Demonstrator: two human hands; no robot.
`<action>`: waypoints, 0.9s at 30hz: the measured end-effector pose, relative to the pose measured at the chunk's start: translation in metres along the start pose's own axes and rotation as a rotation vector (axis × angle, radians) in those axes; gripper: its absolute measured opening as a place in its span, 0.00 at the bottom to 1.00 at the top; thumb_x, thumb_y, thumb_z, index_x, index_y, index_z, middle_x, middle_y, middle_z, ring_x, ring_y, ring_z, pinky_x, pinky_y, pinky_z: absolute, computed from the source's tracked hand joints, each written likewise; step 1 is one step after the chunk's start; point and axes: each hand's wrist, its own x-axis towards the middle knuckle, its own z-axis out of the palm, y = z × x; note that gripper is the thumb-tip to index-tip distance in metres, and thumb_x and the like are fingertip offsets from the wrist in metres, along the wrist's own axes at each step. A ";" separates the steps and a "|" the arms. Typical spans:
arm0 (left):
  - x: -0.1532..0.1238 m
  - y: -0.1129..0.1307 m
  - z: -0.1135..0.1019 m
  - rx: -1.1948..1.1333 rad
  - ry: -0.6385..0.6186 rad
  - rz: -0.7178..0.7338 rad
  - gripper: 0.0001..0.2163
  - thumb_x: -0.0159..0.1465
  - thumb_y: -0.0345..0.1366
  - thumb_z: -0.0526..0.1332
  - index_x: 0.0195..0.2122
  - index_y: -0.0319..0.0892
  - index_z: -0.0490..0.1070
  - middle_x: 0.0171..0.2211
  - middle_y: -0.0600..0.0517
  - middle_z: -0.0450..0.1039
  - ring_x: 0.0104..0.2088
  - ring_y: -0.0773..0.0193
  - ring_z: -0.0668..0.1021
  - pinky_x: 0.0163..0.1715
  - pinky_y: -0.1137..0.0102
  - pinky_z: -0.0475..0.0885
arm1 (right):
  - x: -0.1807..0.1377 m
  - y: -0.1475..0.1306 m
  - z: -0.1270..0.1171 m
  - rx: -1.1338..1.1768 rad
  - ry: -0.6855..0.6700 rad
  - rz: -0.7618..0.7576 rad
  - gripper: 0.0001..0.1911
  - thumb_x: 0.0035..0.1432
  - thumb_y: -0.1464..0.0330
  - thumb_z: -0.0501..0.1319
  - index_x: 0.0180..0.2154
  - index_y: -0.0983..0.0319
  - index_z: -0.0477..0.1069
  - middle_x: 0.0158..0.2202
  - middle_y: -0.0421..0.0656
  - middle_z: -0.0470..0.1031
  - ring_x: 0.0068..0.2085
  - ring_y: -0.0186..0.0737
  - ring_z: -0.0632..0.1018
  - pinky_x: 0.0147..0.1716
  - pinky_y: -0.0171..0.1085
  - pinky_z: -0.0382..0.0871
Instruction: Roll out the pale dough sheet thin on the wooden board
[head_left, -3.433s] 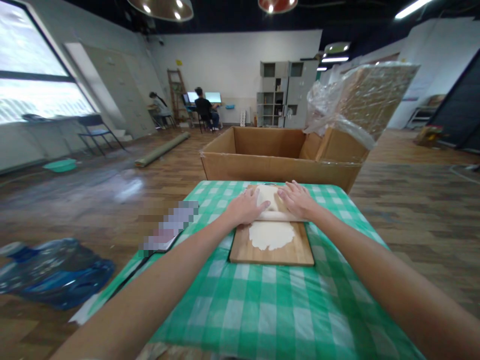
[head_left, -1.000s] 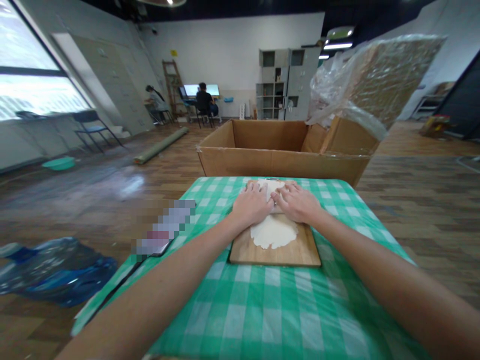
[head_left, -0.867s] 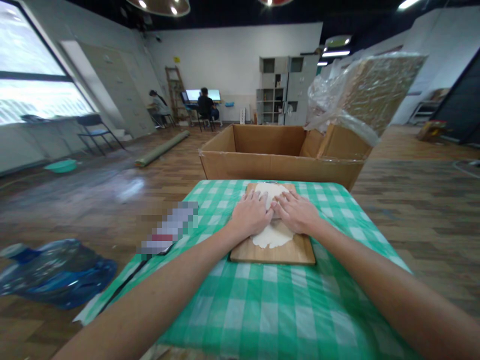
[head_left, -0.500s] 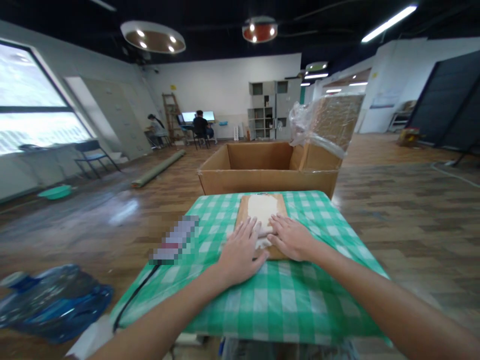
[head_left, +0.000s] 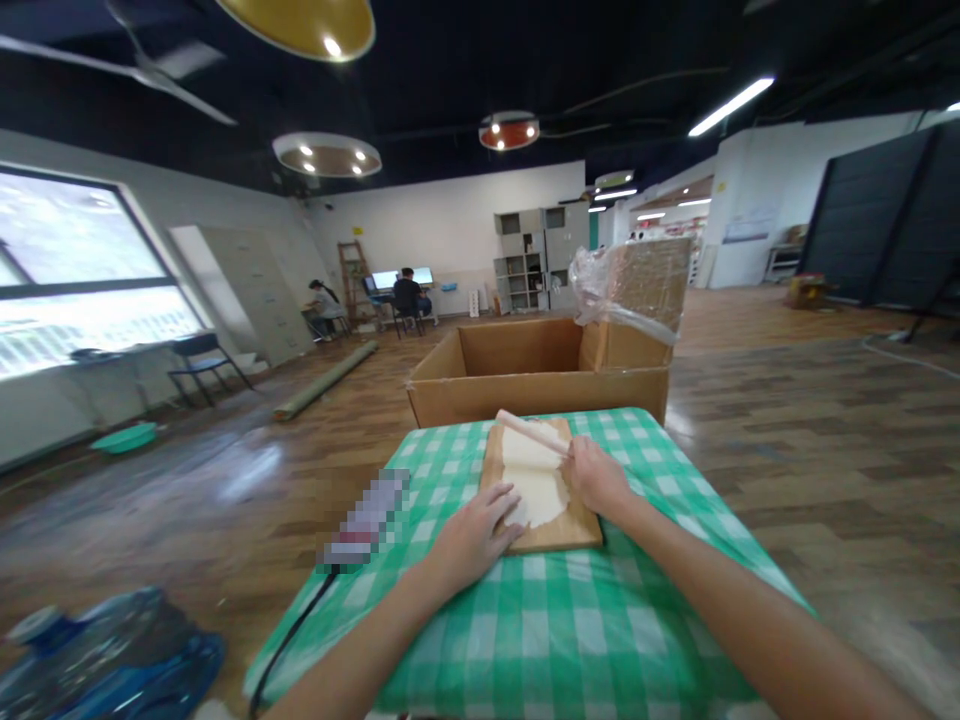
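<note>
A rolled-out sheet of pale dough point(head_left: 534, 492) lies on a wooden board point(head_left: 559, 537). Across the far part of the board a wooden rolling pin point(head_left: 529, 430) sits at a slant, its left end pointing away from me. My right hand point(head_left: 598, 477) is closed around the pin's right end, beside the board's right edge. My left hand point(head_left: 476, 530) rests at the near left of the dough, fingers outstretched and touching its edge. Whether those fingertips lift the dough is too small to see.
A green-and-white checked cloth point(head_left: 540, 620) covers the table. On its left lies a blurred-out device point(head_left: 367, 520) with a black cable. Beyond stands a large open cardboard box point(head_left: 532, 388). A blue water bottle point(head_left: 112, 650) is on the floor at left. Two people sit farther back.
The rolling pin has gone from the near part of the dough to the far part, now slanted. My left hand has left it for the dough's edge. The view has tilted up.
</note>
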 end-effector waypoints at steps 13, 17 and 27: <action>0.009 -0.027 0.010 0.197 -0.070 0.314 0.14 0.77 0.36 0.49 0.52 0.43 0.75 0.51 0.45 0.79 0.51 0.56 0.82 0.52 0.64 0.78 | 0.022 0.066 0.032 0.355 0.317 0.047 0.13 0.74 0.58 0.47 0.43 0.59 0.63 0.37 0.46 0.75 0.38 0.48 0.75 0.36 0.40 0.62; 0.015 -0.027 0.008 0.262 -0.134 0.342 0.13 0.75 0.32 0.51 0.54 0.43 0.73 0.53 0.45 0.79 0.52 0.56 0.81 0.53 0.63 0.78 | 0.023 0.066 0.029 0.396 0.305 0.057 0.12 0.73 0.58 0.48 0.42 0.58 0.63 0.36 0.45 0.74 0.37 0.47 0.74 0.34 0.40 0.61; 0.028 -0.031 0.011 0.303 -0.142 0.280 0.23 0.73 0.28 0.53 0.69 0.44 0.60 0.48 0.45 0.77 0.47 0.57 0.80 0.45 0.67 0.76 | 0.019 0.063 0.025 0.389 0.274 0.057 0.11 0.73 0.59 0.48 0.42 0.58 0.63 0.37 0.46 0.74 0.37 0.47 0.74 0.34 0.40 0.60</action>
